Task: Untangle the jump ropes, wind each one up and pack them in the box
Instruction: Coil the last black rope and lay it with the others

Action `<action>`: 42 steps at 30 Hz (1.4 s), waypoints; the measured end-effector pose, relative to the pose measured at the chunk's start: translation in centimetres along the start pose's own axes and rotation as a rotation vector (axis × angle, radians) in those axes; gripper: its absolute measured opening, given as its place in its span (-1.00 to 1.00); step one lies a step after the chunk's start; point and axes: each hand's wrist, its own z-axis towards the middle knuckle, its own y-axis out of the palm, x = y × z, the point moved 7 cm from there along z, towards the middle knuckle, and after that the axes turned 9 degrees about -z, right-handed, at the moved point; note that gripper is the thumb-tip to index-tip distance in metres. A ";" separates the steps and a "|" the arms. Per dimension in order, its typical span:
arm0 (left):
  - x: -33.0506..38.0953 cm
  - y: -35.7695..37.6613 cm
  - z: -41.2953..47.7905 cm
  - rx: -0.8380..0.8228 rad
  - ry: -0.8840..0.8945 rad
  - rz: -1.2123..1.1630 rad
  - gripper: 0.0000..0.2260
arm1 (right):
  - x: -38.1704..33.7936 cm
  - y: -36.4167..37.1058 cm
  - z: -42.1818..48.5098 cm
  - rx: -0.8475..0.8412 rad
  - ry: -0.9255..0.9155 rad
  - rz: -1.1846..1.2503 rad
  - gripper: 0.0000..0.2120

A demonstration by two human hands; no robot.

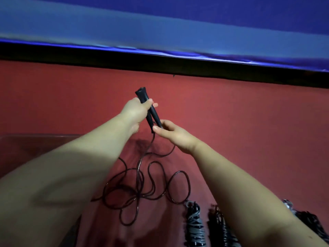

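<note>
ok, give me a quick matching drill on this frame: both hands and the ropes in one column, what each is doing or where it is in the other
Things:
1. left hand
2. right hand
3. loose cord
4. grey-wound rope

States:
A. lies in loops on the red surface
B. grips the black handles near their upper part
C. pinches at the handles' lower ends
D. bundled up, at the bottom edge of the view

Pairs: 1-B, 2-C, 3-A, 4-D
</note>
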 end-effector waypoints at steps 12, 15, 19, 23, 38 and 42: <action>10.2 -1.5 -4.7 0.174 0.084 -0.692 -0.85 | -5.8 -5.8 -4.8 0.300 -0.043 -0.150 -0.86; 8.1 -5.3 -5.0 0.320 0.057 -0.896 -0.82 | -6.7 -10.3 -6.7 0.508 -0.059 -0.402 -0.92; 5.3 -5.9 -7.1 0.374 0.016 -0.966 -0.83 | -9.5 -10.9 -8.7 0.433 -0.115 -0.615 -0.87; 1.7 -5.6 -8.6 0.300 -0.172 -1.001 -0.86 | -12.3 -10.1 -11.5 0.382 -0.186 -0.267 -0.87; 3.0 2.6 -13.5 -0.377 0.250 0.202 -0.24 | -22.7 -6.0 -12.8 0.390 -0.200 -0.862 -0.92; 3.1 4.1 -13.1 -0.295 0.297 0.323 -0.63 | -22.6 -6.7 -13.5 0.372 -0.213 -0.799 -0.93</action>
